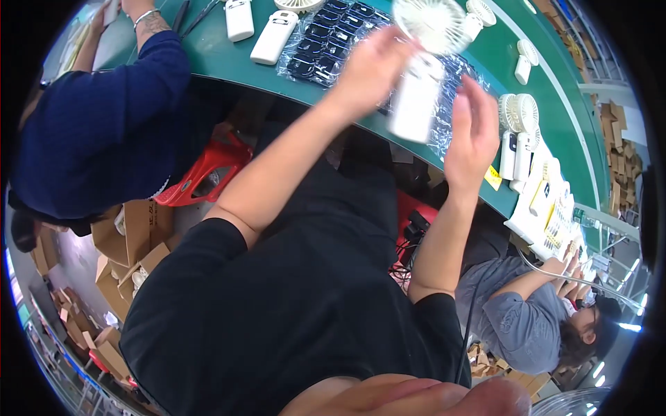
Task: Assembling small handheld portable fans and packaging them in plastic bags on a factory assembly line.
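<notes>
A white handheld fan [414,104] with a round grille hangs over the near edge of the green table, slightly blurred. My left hand [374,73] is closed on it at the neck, between grille and handle. Just right of the handle, my right hand [473,139] is raised with its fingers apart, holding nothing and not touching the fan. Behind and beneath the hands lies a clear plastic sheet with rows of small black parts [326,41].
More white fans stand at the right [519,114] and far right of the table [527,59]. White fan bodies [274,36] lie at the back left. A co-worker in dark blue [104,132] sits left, another in grey [520,305] right. A red stool [215,170] and cardboard boxes [132,232] are below.
</notes>
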{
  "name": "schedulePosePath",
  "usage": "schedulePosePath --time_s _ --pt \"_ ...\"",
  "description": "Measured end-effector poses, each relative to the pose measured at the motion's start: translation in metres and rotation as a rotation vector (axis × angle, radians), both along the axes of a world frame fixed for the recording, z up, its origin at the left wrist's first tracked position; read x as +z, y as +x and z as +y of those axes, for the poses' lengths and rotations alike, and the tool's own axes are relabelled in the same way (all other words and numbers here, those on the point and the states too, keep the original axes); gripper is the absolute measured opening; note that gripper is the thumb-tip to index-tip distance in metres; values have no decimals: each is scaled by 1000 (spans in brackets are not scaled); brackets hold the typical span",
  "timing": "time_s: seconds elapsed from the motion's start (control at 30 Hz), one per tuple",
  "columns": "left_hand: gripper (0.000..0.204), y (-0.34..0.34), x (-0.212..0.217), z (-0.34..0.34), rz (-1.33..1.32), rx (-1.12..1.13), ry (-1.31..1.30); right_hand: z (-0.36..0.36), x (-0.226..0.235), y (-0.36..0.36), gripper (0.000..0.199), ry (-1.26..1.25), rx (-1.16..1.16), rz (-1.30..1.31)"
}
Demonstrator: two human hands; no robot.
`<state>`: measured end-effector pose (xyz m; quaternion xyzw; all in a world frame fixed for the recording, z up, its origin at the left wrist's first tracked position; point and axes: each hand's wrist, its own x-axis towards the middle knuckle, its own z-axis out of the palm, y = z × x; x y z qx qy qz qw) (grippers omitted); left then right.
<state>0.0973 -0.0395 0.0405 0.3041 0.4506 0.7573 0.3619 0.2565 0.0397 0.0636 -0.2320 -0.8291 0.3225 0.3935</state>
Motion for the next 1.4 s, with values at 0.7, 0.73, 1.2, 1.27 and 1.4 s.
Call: schedulePosePath --time_s 0.7,0.73,1.2,1.27,1.4 --pt "33 -116 -54 41 -438 -68 -1 20 -4 -75 17 95 292 -506" --pt "32 -114 -53 42 -401 -48 -3 23 -5 -64 16 -84 292 -406" --pt "32 -27 3 21 11 156 146 22 -16 -64 18 501 132 300" --pt "38 -21 -3 20 -71 94 199 25 -22 -64 18 507 136 276" --pt "34 -18 -9 16 -90 5 248 28 -26 -62 18 532 166 205"
